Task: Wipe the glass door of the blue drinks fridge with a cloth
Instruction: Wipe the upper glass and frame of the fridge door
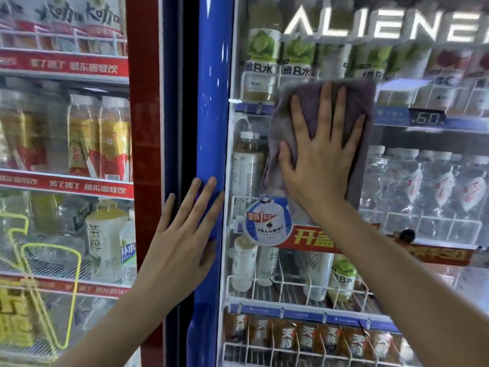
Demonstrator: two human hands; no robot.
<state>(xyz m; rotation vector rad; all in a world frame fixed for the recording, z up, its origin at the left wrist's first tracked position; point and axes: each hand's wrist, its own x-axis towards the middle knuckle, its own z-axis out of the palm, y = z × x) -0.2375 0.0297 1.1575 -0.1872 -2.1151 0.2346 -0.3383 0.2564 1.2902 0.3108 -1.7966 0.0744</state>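
The blue drinks fridge has a glossy blue door frame [213, 102] down the middle and a glass door [423, 197] to its right, with bottles on shelves behind it. A purple-grey cloth [354, 102] lies flat against the glass at mid height. My right hand [317, 160] presses on the cloth with fingers spread and palm flat. My left hand [182, 234] rests flat on the blue frame lower down, fingers apart, holding nothing.
A red-framed fridge [144, 128] with yellow and red drinks stands directly to the left. A round blue-white sticker [267, 223] and a red banner [312, 239] sit on the glass just below the cloth. White lettering [381, 25] runs across the top.
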